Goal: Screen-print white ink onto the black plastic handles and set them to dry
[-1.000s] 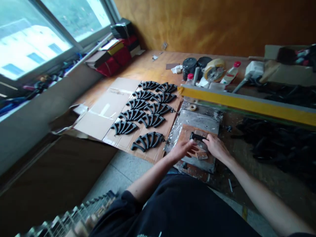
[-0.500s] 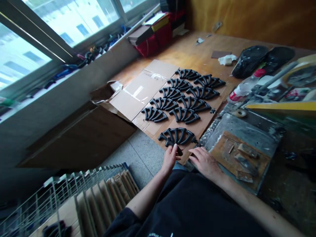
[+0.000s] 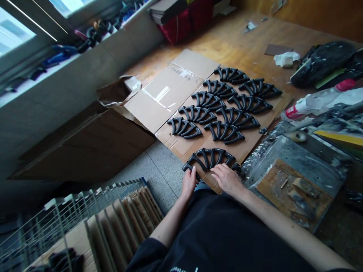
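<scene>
My left hand is closed on a black curved piece shaped like a small handle, at the left end of the nearest row. That row of black curved pieces is fanned out on flattened cardboard. My right hand lies palm down by the row's lower edge, fingers stretched out and nothing seen in them. Its fingertips reach the lower ends of the pieces; whether they touch cannot be told. Farther back lie several more fans of the same black pieces, in two columns.
To the right are a grimy metal plate, a tape roll and a plastic bottle with a red cap. A wire rack with cardboard dividers stands at lower left. A cardboard box is beside the table.
My left hand has moved left with the black piece to the row's end. My right hand has come in toward the row's lower edge. The camera view has shifted.
</scene>
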`<state>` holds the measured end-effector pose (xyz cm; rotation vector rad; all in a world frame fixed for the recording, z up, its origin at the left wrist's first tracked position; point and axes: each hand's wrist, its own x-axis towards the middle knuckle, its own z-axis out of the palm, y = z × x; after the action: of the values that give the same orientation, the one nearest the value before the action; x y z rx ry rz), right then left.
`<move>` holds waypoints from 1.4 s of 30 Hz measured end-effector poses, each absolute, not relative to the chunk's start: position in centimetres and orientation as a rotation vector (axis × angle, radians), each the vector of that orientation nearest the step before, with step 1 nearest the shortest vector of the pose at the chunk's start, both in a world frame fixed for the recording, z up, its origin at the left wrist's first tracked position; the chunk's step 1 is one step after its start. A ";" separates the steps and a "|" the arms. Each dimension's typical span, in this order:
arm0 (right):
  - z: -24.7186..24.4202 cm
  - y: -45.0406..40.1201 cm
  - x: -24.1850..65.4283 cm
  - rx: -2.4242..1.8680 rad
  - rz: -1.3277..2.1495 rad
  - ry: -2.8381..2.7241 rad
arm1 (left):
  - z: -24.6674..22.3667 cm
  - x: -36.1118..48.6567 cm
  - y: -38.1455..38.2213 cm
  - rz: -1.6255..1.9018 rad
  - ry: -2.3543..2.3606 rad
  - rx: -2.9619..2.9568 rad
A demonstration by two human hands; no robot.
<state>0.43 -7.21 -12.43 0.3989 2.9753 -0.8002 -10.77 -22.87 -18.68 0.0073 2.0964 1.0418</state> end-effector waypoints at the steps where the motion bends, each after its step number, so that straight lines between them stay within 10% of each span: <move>1: -12.5 -7.3 -0.2 0.385 -0.777 2.963 | -18.6 -10.9 -22.9 0.982 2.127 0.050; 30: -12.1 -9.1 -8.2 0.666 -0.579 2.676 | -16.5 -13.4 -22.3 0.519 2.336 0.175; 42: -9.1 -6.4 1.4 1.133 -0.656 2.829 | -16.4 -15.5 -16.7 0.155 2.308 0.587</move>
<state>1.42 -6.36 -9.14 1.1329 2.8287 -0.6560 -15.49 -16.66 -16.44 0.5873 2.3076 0.1553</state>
